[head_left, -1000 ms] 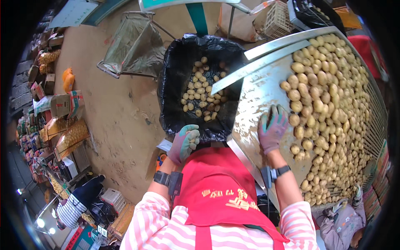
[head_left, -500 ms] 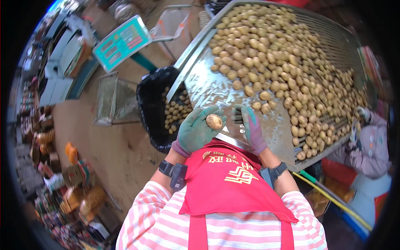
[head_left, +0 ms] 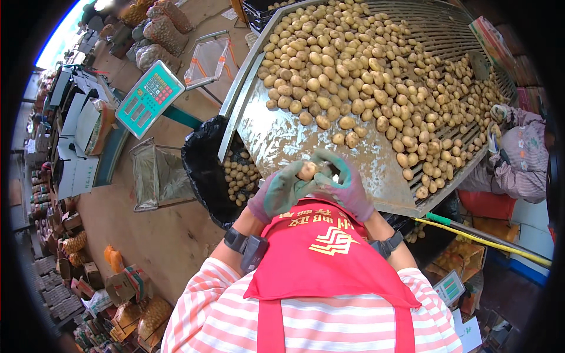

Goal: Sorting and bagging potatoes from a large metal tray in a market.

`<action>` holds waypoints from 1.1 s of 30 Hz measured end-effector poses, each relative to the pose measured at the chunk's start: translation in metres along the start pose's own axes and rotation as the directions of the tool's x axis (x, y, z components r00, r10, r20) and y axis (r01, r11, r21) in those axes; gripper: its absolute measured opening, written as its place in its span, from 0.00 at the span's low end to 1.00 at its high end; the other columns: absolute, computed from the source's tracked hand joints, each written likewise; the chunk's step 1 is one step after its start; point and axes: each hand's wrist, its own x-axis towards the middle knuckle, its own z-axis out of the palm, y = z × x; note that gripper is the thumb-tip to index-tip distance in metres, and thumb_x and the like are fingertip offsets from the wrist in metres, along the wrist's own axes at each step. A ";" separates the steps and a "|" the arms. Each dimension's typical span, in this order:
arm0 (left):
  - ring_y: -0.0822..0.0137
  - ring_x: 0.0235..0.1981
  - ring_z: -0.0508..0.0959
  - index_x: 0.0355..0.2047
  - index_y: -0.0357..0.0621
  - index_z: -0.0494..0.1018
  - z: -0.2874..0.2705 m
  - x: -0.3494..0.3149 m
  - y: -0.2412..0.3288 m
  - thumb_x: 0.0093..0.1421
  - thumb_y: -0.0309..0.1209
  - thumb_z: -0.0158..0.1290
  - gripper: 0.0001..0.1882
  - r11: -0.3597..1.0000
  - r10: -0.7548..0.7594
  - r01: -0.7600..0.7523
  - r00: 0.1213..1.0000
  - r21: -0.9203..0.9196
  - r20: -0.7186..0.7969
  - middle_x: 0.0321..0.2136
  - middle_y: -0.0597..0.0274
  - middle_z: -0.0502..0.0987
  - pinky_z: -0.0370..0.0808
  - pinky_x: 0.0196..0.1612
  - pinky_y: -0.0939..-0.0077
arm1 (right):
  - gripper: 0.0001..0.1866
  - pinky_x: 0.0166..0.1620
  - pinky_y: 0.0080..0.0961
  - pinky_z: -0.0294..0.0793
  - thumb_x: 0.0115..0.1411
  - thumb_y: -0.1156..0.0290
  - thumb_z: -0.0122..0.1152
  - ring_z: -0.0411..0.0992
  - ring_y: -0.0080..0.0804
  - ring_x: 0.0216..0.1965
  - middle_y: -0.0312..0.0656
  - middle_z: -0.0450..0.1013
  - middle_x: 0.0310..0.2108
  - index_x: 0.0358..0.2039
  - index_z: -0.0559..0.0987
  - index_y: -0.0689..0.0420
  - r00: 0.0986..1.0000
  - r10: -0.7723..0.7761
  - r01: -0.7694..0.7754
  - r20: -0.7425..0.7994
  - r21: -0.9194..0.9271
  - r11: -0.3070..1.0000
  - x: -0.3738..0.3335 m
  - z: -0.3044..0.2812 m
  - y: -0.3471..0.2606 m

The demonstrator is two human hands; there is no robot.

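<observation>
Gloved left hand (head_left: 281, 193) and right hand (head_left: 347, 182) are closed together on one potato (head_left: 306, 171), pinched between fingertips; bin (head_left: 206, 170) left of them is judged part-filled, most potatoes (head_left: 365, 88) beyond them left unsorted on table (head_left: 276, 138).

The left hand (head_left: 281, 193) came off the rim of the black bag (head_left: 203, 170) and rose toward twelve o'clock, picking up a potato (head_left: 307, 171). The right hand (head_left: 344, 181) quit the sorting table (head_left: 276, 138) and swung in from three o'clock, fingers curling onto that potato too. Both hands met at the chest, and the view swung so the bag slid toward nine o'clock.
</observation>
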 end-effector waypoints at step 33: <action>0.73 0.25 0.70 0.27 0.44 0.68 -0.091 -0.014 -0.005 0.62 0.30 0.47 0.07 0.897 0.160 -0.321 0.878 -0.305 -0.451 0.24 0.66 0.69 0.71 0.31 0.80 | 0.24 0.39 0.21 0.73 0.58 0.64 0.58 0.70 0.24 0.40 0.41 0.71 0.44 0.52 0.70 0.61 0.951 0.307 -0.305 -0.038 0.046 0.951 -0.027 -0.029 0.054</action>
